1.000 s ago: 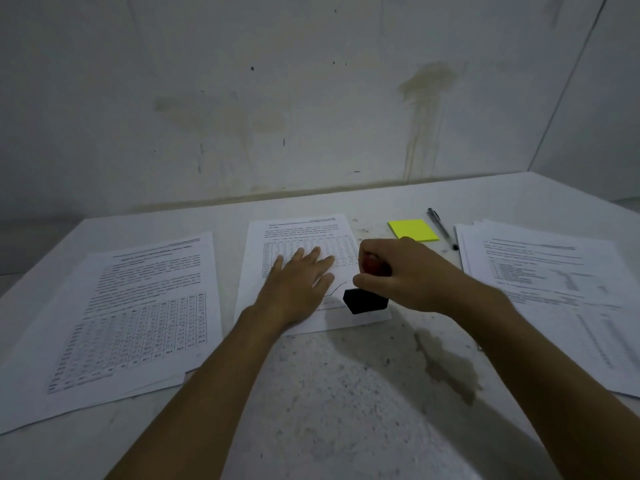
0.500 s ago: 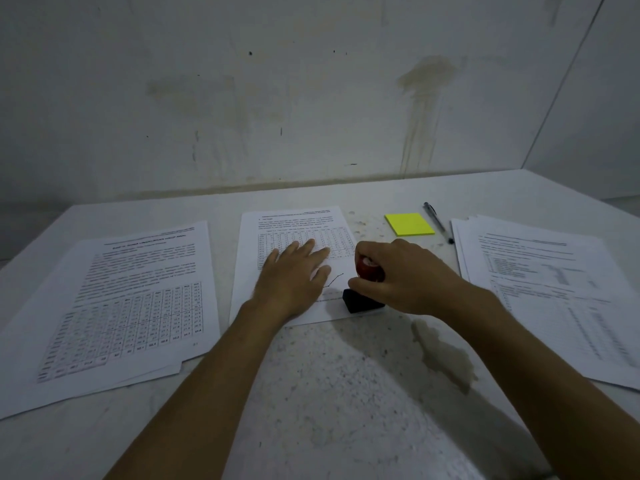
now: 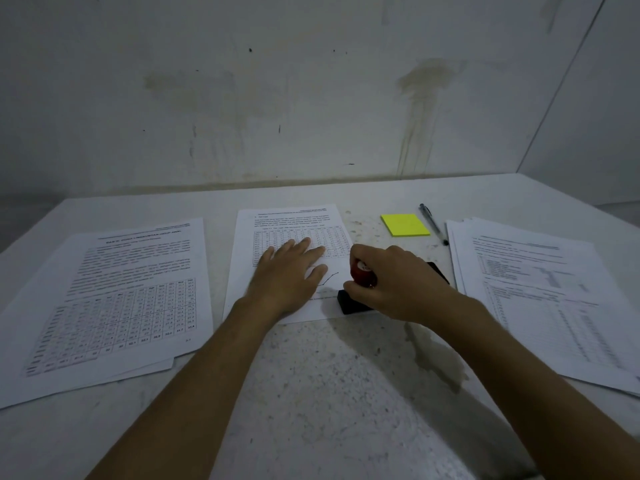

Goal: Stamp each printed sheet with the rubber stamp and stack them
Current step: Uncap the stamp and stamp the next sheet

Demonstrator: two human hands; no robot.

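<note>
Stained white walls close in behind a pale speckled table (image 3: 311, 393), where the middle sheet (image 3: 294, 220) lies square to the person. Their left hand (image 3: 287, 271) rests flat on its printed table, fingers straight, pinning it down. Their right hand (image 3: 394, 282) curls around the red handle of the rubber stamp (image 3: 356, 289), whose black base sits on the sheet's lower right corner; this looks like the stamping press itself. Next, I judge, comes a clean vertical lift, then moving the sheet onto one of the stacks, the left pile (image 3: 121, 289) or the right pile (image 3: 554, 289); which is which I cannot tell. No containers are visible; a yellow sticky-note pad (image 3: 404, 224) and pen (image 3: 433, 223) lie beyond.
</note>
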